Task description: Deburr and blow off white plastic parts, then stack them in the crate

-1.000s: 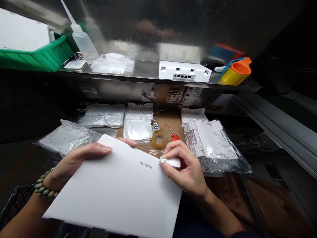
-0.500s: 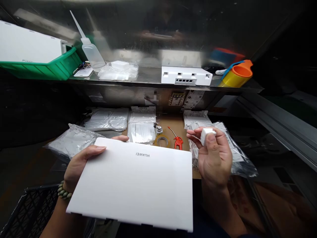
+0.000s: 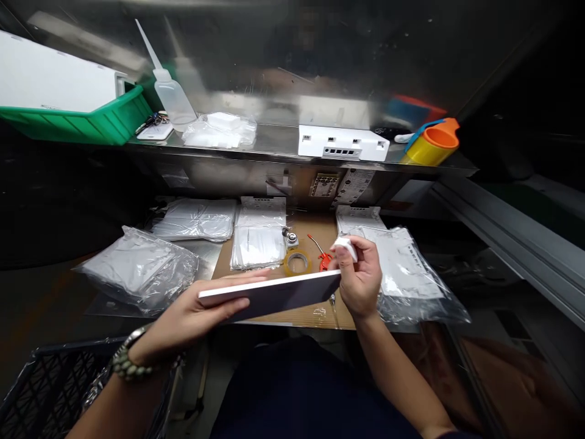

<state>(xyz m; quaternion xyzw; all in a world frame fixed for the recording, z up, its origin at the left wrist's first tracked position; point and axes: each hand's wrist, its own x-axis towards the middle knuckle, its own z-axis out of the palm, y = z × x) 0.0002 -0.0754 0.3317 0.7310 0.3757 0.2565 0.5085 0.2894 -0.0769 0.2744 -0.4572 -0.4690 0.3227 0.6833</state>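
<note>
My left hand (image 3: 192,311) grips the left end of a flat white panel (image 3: 292,296), thumb on the near face and fingers behind. The panel is tilted almost edge-on, so its near face looks dark and shaded. Between the thumb and fingers of my right hand (image 3: 363,277) is a small white block (image 3: 346,247), soft-looking, its kind unclear. That hand is close against the panel's right end; I cannot tell whether the block touches the panel. Just beyond, on the brown board (image 3: 269,314), lie a red-handled air blow gun (image 3: 325,262) and a roll of tape (image 3: 298,262).
Bagged white panels lie at left (image 3: 137,268) and right (image 3: 411,268), with stacked panels (image 3: 259,235) behind. Along the metal shelf (image 3: 274,137) stand a green bin (image 3: 109,119), a squeeze bottle (image 3: 173,100), a white device (image 3: 342,143) and a yellow-orange tape dispenser (image 3: 432,143).
The panel has tipped from its lettered face showing to nearly edge-on. My right hand has moved left with the white block, close to the panel's right end.
</note>
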